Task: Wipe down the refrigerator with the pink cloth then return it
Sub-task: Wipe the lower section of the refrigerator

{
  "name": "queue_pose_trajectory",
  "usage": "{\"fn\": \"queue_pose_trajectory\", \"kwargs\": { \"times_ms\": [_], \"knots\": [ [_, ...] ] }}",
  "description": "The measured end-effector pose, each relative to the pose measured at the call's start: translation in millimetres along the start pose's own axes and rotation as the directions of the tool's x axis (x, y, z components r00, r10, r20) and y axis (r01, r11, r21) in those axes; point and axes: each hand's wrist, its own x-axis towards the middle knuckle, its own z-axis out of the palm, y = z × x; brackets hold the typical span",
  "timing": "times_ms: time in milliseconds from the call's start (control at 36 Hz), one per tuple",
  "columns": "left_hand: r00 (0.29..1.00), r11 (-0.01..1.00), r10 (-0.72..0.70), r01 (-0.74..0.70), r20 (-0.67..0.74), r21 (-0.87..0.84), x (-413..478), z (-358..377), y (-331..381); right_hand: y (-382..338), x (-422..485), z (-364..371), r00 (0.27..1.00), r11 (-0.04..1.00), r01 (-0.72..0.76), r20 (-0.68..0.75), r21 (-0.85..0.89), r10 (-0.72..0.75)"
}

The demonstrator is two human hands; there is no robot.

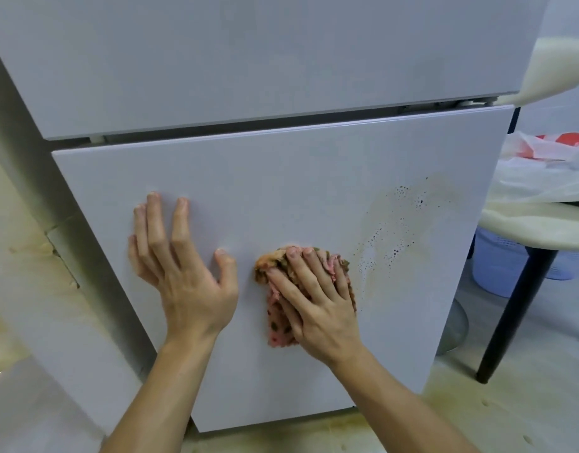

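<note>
**While the left hand (186, 282) braces, the pink cloth (277, 323) is pressed to the refrigerator (281, 191)**

Where the lower door is faced, the bunched cloth is pinned flat against it under the right hand (317, 305) — fingers spread and nearly straight, pressing rather than clutching. At nine o'clock from the cloth, the left hand is laid flat on the panel, fingers extended, nothing gripped. A brownish speckled stain (405, 223) (dark dots near its top) is seen at two o'clock from the cloth, near but apart.
</note>
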Motion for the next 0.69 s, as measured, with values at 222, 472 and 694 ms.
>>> {"fn": "queue_pose_trajectory", "kwargs": {
  "times_ms": [222,472,694],
  "knots": [
    [1.000,1.000,-0.006,0.005,0.029,0.012,0.9,-2.9,-3.2,-7.0,108.0,-26.4,0.912,0.935,-0.306,-0.227,0.179,0.341],
    [1.000,1.000,0.014,-0.014,-0.007,0.022,6.4,1.2,-6.1,13.4,118.4,-26.3,0.838,0.916,-0.352,-0.372,0.194,0.400],
    [0.995,0.995,0.100,-0.101,0.016,0.020,3.3,12.9,14.3,28.0,-5.5,-3.3,0.997,0.999,0.036,-0.071,-0.029,-0.038]
  ]
}}
